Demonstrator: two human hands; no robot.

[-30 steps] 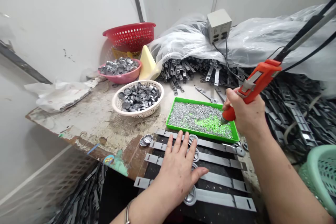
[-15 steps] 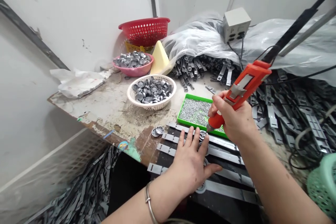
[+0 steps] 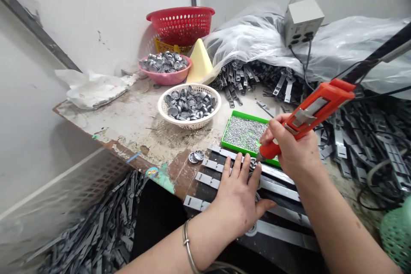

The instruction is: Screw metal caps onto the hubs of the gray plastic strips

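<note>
My right hand (image 3: 293, 145) is wrapped round an orange electric screwdriver (image 3: 308, 113), tilted, its tip at the round hub of the farthest grey plastic strip (image 3: 221, 151). My left hand (image 3: 239, 195) lies spread over several such strips, fingertips by that same hub. The strips lie side by side on a black surface (image 3: 272, 248); my hand hides parts of their middles. Just beyond them, a green tray (image 3: 226, 135) holds many small silvery screws. Two round grey caps (image 3: 196, 156) sit left of the strips.
A white basket (image 3: 162, 113) and a pink basin (image 3: 154, 78) hold grey round caps. Behind stand a red colander (image 3: 180, 23) and a yellow wedge (image 3: 201, 62). A grey power box (image 3: 303, 19) rests on plastic sheeting. Piles of strips lie right (image 3: 340, 137) and below left (image 3: 105, 218).
The view has shifted slightly. The screwdriver's tip remains at the farthest strip's hub, its body leaning a little more to the right. My left hand stays spread on the strips.
</note>
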